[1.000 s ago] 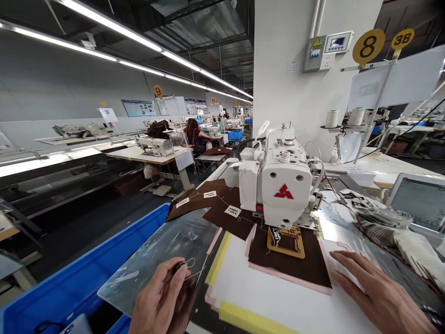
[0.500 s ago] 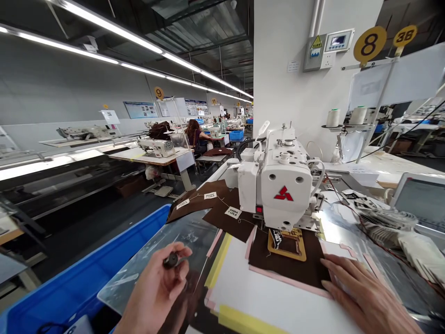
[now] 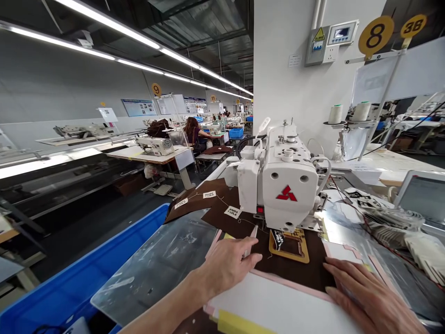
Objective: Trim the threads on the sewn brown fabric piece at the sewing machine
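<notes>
The left hand [image 3: 225, 265] has moved off the clear plastic sheet [image 3: 149, 271] and now sits over the brown fabric [image 3: 299, 273], pinching a slim pale tool [image 3: 251, 241] upright. The right hand [image 3: 368, 297] stays flat and open on the white board [image 3: 278, 308], at the fabric's edge. Beyond the tool, a gold frame [image 3: 289, 248] lies under the white sewing machine head [image 3: 287, 195].

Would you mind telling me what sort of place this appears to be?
This looks like a factory sewing floor, probably making bags or small leather goods. It shows a white industrial sewing machine, numbered workstation signs such as the 8, and brown panels tagged BIMBA Y LOLA.
</notes>
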`<state>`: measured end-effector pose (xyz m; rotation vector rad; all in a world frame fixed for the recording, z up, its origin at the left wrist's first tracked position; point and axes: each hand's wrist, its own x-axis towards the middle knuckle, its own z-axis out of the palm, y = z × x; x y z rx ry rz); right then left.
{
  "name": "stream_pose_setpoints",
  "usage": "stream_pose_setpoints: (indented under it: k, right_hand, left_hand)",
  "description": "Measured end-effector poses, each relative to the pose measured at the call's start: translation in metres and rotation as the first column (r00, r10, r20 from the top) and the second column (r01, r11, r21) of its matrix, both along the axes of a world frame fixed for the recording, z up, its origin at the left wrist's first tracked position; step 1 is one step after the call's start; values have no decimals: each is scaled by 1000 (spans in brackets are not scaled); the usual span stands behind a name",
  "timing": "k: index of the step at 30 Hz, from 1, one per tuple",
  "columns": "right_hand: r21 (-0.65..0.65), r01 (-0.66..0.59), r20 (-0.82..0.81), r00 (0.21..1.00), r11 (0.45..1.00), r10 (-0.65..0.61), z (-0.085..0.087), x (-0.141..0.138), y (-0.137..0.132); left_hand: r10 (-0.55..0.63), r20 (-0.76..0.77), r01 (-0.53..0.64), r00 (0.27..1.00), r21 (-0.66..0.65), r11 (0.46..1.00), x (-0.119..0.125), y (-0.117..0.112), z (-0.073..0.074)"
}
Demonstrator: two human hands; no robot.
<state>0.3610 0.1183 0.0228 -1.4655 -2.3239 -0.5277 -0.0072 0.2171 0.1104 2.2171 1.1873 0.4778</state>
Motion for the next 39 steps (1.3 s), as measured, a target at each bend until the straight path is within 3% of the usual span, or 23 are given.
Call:
stream_pose_setpoints:
  k: [11, 17, 25, 34, 39]
  right_hand:
    - [-37, -49, 144, 988, 998, 54, -6, 0, -3]
    - [-96, -82, 131, 987, 992, 94, -13, 8, 0]
    - [-34, -126, 130, 983, 991, 129, -18, 9, 2]
    - [-12, -107, 166, 980, 994, 107, -13, 5, 1]
    - [-8, -89, 168, 982, 996, 89, -9, 1, -1]
  left_hand:
    - [-45, -217, 50, 975, 17, 999, 16, 9, -4]
    - [-58, -209, 60, 976, 6, 998, 13, 7, -4]
    - [-42, -164, 48, 986, 33, 998, 13, 7, -8]
    - [137, -67, -130, 988, 106, 986, 60, 13, -9]
    - [202, -61, -192, 978, 130, 973, 78, 12, -22]
